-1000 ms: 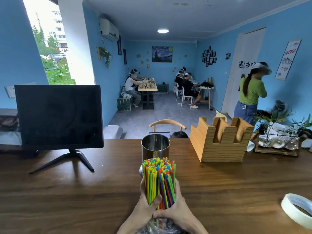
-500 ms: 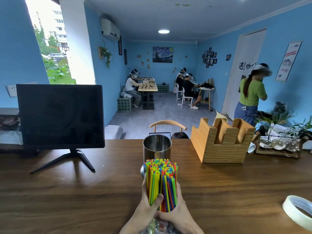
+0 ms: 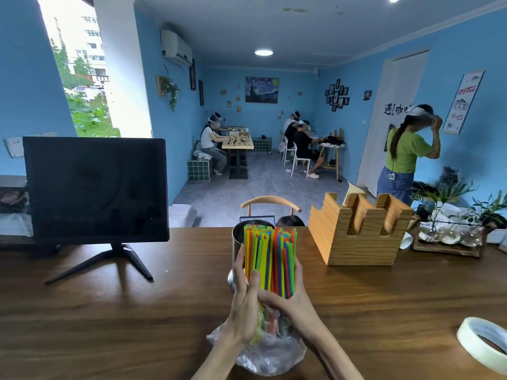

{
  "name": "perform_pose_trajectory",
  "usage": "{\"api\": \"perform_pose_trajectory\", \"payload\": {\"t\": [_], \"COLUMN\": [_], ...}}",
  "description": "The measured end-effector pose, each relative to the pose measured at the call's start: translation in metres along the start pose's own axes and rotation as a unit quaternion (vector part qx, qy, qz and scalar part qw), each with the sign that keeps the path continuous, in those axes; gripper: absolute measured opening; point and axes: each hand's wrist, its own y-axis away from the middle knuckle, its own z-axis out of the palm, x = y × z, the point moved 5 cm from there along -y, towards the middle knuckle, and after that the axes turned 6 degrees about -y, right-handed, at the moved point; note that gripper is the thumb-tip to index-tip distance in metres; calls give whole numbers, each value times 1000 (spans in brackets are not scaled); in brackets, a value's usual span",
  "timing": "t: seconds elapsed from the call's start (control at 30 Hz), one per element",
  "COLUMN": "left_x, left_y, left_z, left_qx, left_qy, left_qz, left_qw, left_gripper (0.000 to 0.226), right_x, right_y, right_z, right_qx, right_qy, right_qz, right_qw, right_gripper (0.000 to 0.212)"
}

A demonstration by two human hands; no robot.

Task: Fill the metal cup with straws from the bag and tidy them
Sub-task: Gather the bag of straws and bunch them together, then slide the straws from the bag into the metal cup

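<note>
A thick bundle of coloured straws stands upright in front of me, gripped from both sides. My left hand wraps the bundle's left side and my right hand curls round its right side. The straws' lower ends sit in a crumpled clear plastic bag below my hands. The metal cup stands on the wooden table just behind the bundle, mostly hidden by the straws; only its left wall and part of its rim show.
A black monitor on a stand is at the left. A wooden slotted holder stands right of the cup. A roll of tape lies at the near right, a plant tray at the far right.
Both hands have lifted the straw bundle higher and further out of the bag, so it now covers most of the cup behind it.
</note>
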Motion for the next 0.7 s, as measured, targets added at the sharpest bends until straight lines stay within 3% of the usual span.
{"api": "perform_pose_trajectory", "payload": {"t": [0.13, 0.3, 0.7], "left_x": [15, 17, 4], "left_y": [-13, -19, -21], "left_z": [1, 3, 2], "left_qx": [32, 39, 72], "left_qy": [-36, -52, -98], "left_qz": [52, 64, 13], "left_qw": [997, 996, 992], "left_gripper": [51, 52, 50], "right_x": [-20, -25, -22], "right_y": [-12, -19, -17], "right_z": [1, 2, 14], "right_qx": [-1, 6, 36], "right_qy": [-27, 25, 5], "right_qz": [-5, -5, -16], "right_qw": [1000, 1000, 999], "right_gripper": [119, 110, 99]}}
